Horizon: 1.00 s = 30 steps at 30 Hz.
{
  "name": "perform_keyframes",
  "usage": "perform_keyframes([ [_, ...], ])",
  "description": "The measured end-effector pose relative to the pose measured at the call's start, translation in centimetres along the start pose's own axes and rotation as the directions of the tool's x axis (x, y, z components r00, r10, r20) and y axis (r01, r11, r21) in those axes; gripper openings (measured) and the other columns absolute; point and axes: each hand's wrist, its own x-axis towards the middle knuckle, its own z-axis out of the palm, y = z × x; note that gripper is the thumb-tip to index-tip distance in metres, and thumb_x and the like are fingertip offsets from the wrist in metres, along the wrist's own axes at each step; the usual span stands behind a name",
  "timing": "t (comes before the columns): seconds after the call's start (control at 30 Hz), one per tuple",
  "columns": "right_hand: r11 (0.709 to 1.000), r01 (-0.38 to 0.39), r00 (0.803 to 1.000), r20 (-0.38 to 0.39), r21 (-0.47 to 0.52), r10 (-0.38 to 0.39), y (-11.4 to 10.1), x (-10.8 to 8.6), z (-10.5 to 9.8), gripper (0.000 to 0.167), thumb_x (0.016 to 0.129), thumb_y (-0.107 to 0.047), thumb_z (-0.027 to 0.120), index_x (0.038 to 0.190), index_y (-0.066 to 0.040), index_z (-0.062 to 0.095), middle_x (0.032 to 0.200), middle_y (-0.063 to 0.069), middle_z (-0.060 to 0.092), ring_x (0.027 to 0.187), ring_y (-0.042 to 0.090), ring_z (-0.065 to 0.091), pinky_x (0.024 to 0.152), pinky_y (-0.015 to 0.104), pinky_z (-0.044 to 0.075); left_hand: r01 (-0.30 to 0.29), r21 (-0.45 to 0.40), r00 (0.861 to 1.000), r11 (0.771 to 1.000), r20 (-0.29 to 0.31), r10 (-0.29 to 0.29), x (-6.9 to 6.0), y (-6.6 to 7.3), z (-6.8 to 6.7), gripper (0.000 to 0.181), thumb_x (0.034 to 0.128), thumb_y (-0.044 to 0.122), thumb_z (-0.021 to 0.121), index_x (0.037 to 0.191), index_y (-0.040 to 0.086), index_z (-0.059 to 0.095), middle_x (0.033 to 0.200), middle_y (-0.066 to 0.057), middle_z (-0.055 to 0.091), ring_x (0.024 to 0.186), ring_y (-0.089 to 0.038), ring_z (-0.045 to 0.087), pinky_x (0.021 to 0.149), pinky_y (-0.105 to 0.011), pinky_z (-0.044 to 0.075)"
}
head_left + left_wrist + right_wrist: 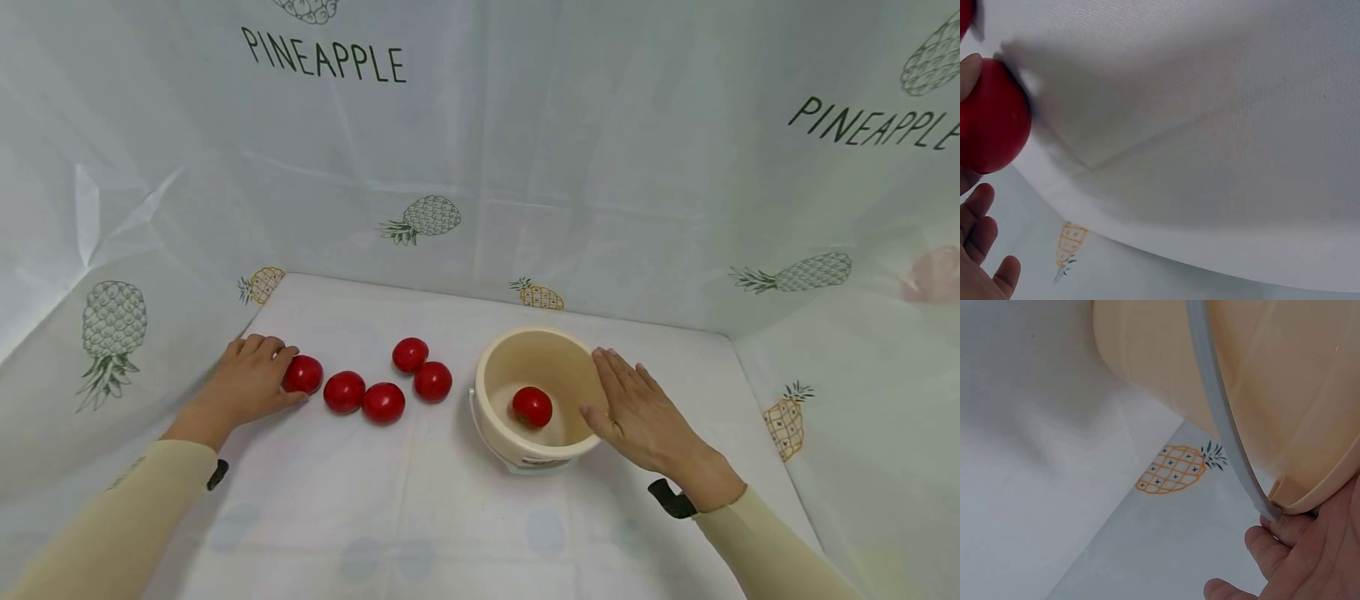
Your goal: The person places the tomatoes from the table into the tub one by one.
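Red and shiny, a tomato (303, 374) sits in the left hand's (255, 379) grip; the right hand (648, 421) lies straight-fingered against the bucket (540, 358); a slack hold, I'd say, might send that fruit rolling into the loose tomatoes (384, 403) between the hands.

"PINEAPPLE" (324, 57), 2 times, on pale sheeting (585, 167)

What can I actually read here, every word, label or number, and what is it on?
"PINEAPPLE": upper left of the hanging sheet.
"PINEAPPLE": upper right of the same sheet, its last letter at the picture's edge.
Too small to read: the dark marking on the bucket, and faint marks on the left sleeve.
No numbers readable.
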Motion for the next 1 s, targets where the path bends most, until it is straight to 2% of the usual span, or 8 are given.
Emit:
perform_keyframes([
  [0.27, 1.000, 0.001, 1.000, -0.008, 0.000, -0.001, 0.0, 0.0, 0.1, 0.079, 0.108, -0.046, 0.048, 0.163, 0.005, 0.027, 0.170, 0.024, 0.030, 0.158, 0.043, 0.028, 0.124, 0.067, 0.024, -0.006, 0.015, 1.000, 1.000, -0.014, 0.006, 0.4, -0.1, 0.7, 0.081, 0.0785, 0.046, 0.089, 0.130, -0.009, 0.059, 0.128, -0.029, 0.058, 0.123, -0.049, 0.046, 0.105, -0.069, 0.039],
  [0.37, 1.000, 0.002, 1.000, -0.013, -0.001, -0.002, 0.0, -0.1, 0.2, 0.079, 0.108, -0.047, 0.047, 0.163, 0.006, 0.027, 0.170, 0.024, 0.030, 0.158, 0.043, 0.028, 0.124, 0.067, 0.024, -0.016, 0.025, 0.996, 1.000, -0.086, 0.018, 0.7, -0.2, 1.0, 0.079, 0.0766, 0.046, 0.088, 0.122, -0.010, 0.055, 0.119, -0.030, 0.057, 0.116, -0.050, 0.047, 0.097, -0.067, 0.043],
  [0.47, 1.000, 0.002, 1.000, -0.021, -0.002, -0.002, 0.0, -0.1, 0.3, 0.078, 0.107, -0.045, 0.050, 0.162, 0.006, 0.028, 0.169, 0.024, 0.031, 0.158, 0.043, 0.029, 0.124, 0.067, 0.024, -0.026, 0.028, 0.981, 0.999, -0.192, 0.031, 1.1, -0.3, 0.9, 0.080, 0.0725, 0.047, 0.088, 0.116, -0.010, 0.052, 0.110, -0.030, 0.055, 0.107, -0.048, 0.048, 0.086, -0.063, 0.044],
  [0.57, 1.000, 0.002, 1.000, -0.029, -0.002, -0.002, 0.0, -0.2, 0.3, 0.078, 0.106, -0.043, 0.052, 0.162, 0.006, 0.028, 0.169, 0.024, 0.032, 0.157, 0.043, 0.030, 0.124, 0.067, 0.024, -0.037, 0.018, 0.967, 0.999, -0.252, 0.040, 1.5, 0.0, 0.2, 0.080, 0.0701, 0.046, 0.088, 0.114, -0.010, 0.051, 0.107, -0.029, 0.054, 0.102, -0.046, 0.047, 0.080, -0.059, 0.042],
  [0.77, 1.000, 0.017, 0.999, -0.050, -0.006, -0.017, 0.1, -0.3, 0.3, 0.077, 0.107, -0.045, 0.049, 0.162, 0.006, 0.030, 0.168, 0.024, 0.033, 0.156, 0.043, 0.032, 0.123, 0.066, 0.026, -0.070, 0.017, 0.954, 0.997, -0.290, 0.072, 2.3, 1.4, -1.9, 0.076, 0.0714, 0.046, 0.085, 0.113, -0.009, 0.054, 0.106, -0.027, 0.056, 0.101, -0.044, 0.049, 0.081, -0.057, 0.043],
  [0.9, 0.999, 0.033, 0.997, -0.065, -0.011, -0.034, 0.1, -0.3, 0.3, 0.077, 0.107, -0.046, 0.048, 0.161, 0.006, 0.030, 0.168, 0.025, 0.034, 0.156, 0.043, 0.033, 0.123, 0.066, 0.027, -0.113, 0.024, 0.942, 0.993, -0.314, 0.115, 2.8, 2.9, -3.3, 0.077, 0.0711, 0.047, 0.087, 0.112, -0.010, 0.054, 0.104, -0.027, 0.057, 0.101, -0.043, 0.050, 0.081, -0.056, 0.044],
  [1.0, 0.999, 0.044, 0.997, -0.064, -0.015, -0.045, 0.1, -0.1, 0.2, 0.077, 0.107, -0.046, 0.048, 0.161, 0.007, 0.030, 0.168, 0.025, 0.034, 0.156, 0.043, 0.033, 0.123, 0.065, 0.027, -0.134, 0.014, 0.939, 0.991, -0.318, 0.132, 3.1, 4.2, -4.3, 0.076, 0.0715, 0.047, 0.086, 0.112, -0.009, 0.055, 0.104, -0.025, 0.057, 0.101, -0.042, 0.049, 0.080, -0.054, 0.043],
])
